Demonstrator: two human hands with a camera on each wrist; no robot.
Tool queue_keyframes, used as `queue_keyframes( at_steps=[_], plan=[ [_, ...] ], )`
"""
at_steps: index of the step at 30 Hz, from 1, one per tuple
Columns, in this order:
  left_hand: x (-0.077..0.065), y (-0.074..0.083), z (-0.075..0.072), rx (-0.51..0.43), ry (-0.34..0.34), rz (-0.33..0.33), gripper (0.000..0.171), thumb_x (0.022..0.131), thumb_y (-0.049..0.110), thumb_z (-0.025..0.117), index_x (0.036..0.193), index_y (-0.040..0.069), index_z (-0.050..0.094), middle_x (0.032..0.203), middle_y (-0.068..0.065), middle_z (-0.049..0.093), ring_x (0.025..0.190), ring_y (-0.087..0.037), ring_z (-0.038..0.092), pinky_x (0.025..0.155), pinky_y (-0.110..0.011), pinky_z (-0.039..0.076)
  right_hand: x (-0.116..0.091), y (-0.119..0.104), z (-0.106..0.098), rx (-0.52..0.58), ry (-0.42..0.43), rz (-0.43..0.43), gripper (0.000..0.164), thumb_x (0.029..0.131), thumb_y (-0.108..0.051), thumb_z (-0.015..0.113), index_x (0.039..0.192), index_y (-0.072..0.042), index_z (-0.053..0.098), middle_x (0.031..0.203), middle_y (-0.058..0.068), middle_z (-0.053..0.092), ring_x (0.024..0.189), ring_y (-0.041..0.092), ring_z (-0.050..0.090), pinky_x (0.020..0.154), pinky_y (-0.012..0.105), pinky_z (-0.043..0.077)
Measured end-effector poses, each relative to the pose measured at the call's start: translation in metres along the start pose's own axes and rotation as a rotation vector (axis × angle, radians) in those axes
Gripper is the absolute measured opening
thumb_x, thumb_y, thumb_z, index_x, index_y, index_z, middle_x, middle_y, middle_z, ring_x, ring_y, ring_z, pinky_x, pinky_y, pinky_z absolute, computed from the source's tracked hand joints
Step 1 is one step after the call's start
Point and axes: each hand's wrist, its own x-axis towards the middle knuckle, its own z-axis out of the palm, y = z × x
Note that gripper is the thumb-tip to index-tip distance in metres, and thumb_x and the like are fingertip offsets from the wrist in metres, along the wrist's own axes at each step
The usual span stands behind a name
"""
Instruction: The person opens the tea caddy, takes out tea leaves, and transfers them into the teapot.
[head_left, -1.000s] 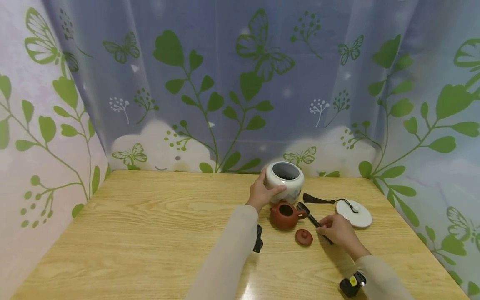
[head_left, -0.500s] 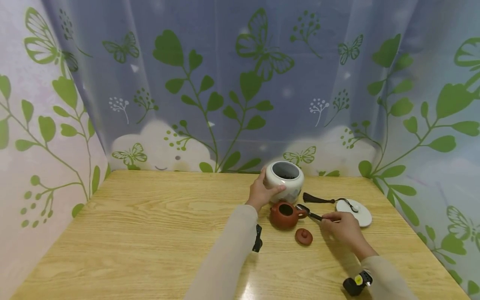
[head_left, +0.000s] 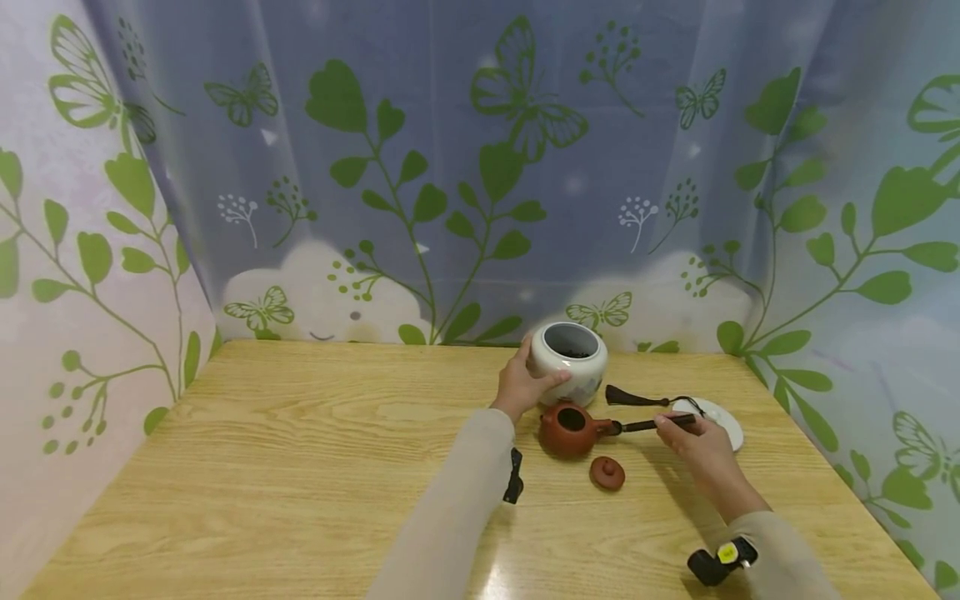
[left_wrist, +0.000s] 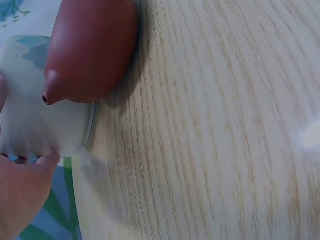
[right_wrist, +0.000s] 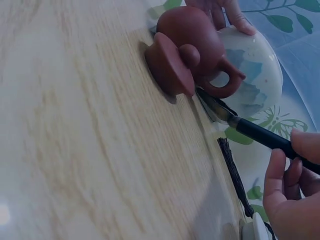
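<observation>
My left hand grips the white porcelain jar round its left side, thumb across the front. Dark bits show low inside its wide mouth. In front of the jar stands a small reddish-brown clay teapot, uncovered, its handle facing right. Between thumb and fingers, my right hand holds a tea scoop by its black handle. The metal scoop head points left, close by the teapot handle, which partly hides it in the head view. In the left wrist view the teapot's spout overlaps the jar.
Just in front of the teapot lies its clay lid, knob up. A white jar lid sits behind my right hand, with a dark tassel corded to its knob. A patterned curtain hangs behind the wooden table.
My right hand has lifted the tea scoop's handle end and moved right and back, swinging the scoop from slanting to nearly level across the head view. The left hand and jar stay put.
</observation>
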Motion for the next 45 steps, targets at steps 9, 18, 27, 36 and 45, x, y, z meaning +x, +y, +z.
queue_keyframes(
  at_steps=[9, 18, 27, 36, 45],
  plan=[
    [0.000, 0.001, 0.003, -0.013, -0.010, 0.001, 0.096, 0.079, 0.033, 0.080, 0.154, 0.014, 0.024, 0.147, -0.016, 0.041, 0.134, -0.033, 0.041, 0.108, -0.045, 0.037, -0.003, -0.004, -0.009, 0.066, 0.066, -0.082, 0.020, 0.095, -0.029, 0.061, 0.088, -0.011, 0.067, 0.073, -0.012, 0.062, 0.068, 0.001, 0.058, 0.065, 0.019, 0.051],
    [0.000, 0.000, 0.001, -0.003, -0.008, -0.009, 0.096, 0.079, 0.033, 0.080, 0.154, 0.014, 0.023, 0.148, -0.017, 0.041, 0.133, -0.034, 0.041, 0.107, -0.046, 0.037, -0.003, -0.010, -0.014, 0.091, 0.105, -0.102, 0.021, 0.094, -0.033, 0.061, 0.086, -0.016, 0.071, 0.071, -0.013, 0.069, 0.062, 0.004, 0.061, 0.060, 0.020, 0.053],
    [-0.002, 0.002, -0.002, -0.013, -0.007, -0.003, 0.095, 0.080, 0.033, 0.079, 0.154, 0.013, 0.023, 0.148, -0.017, 0.040, 0.133, -0.035, 0.041, 0.107, -0.047, 0.037, 0.003, -0.032, -0.014, 0.244, 0.147, -0.244, 0.020, 0.092, -0.026, 0.066, 0.089, -0.007, 0.071, 0.071, -0.008, 0.069, 0.064, 0.005, 0.063, 0.060, 0.016, 0.052],
    [-0.004, 0.004, -0.003, -0.002, -0.001, 0.013, 0.094, 0.080, 0.031, 0.080, 0.153, 0.012, 0.024, 0.146, -0.017, 0.042, 0.132, -0.034, 0.043, 0.106, -0.047, 0.038, 0.014, -0.061, -0.001, 0.429, 0.097, -0.248, 0.019, 0.094, -0.025, 0.062, 0.096, -0.008, 0.070, 0.076, -0.003, 0.069, 0.069, 0.007, 0.065, 0.064, 0.016, 0.053],
    [-0.003, 0.003, -0.002, -0.002, -0.002, 0.003, 0.095, 0.080, 0.032, 0.079, 0.154, 0.012, 0.024, 0.145, -0.018, 0.044, 0.130, -0.034, 0.045, 0.105, -0.046, 0.040, 0.029, -0.081, 0.021, 0.328, 0.093, -0.302, 0.013, 0.095, -0.027, 0.060, 0.089, -0.019, 0.070, 0.074, -0.007, 0.069, 0.067, 0.004, 0.064, 0.066, 0.014, 0.052]
  ],
)
